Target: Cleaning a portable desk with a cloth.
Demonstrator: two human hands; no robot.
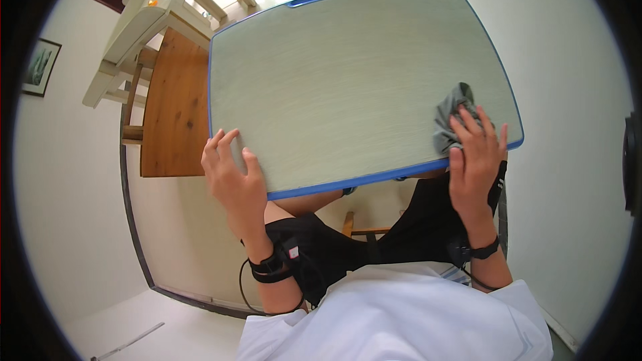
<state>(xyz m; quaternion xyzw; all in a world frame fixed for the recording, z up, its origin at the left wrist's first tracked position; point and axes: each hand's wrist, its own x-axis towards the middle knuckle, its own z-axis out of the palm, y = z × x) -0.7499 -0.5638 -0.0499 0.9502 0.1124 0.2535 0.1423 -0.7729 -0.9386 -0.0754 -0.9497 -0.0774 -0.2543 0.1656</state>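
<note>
A small desk with a pale green-grey top and a blue rim lies before me. My left hand rests at the near left corner, fingers apart, with nothing in it. On the near right part of the top, my right hand presses on a crumpled grey cloth. Its fingers lie over the cloth's right side, and part of the cloth is hidden beneath them.
Left of the desk stands a brown wooden bench or low table. Beyond it is a cream-painted wooden piece of furniture with a small orange object on it. A white wall runs close along the right side.
</note>
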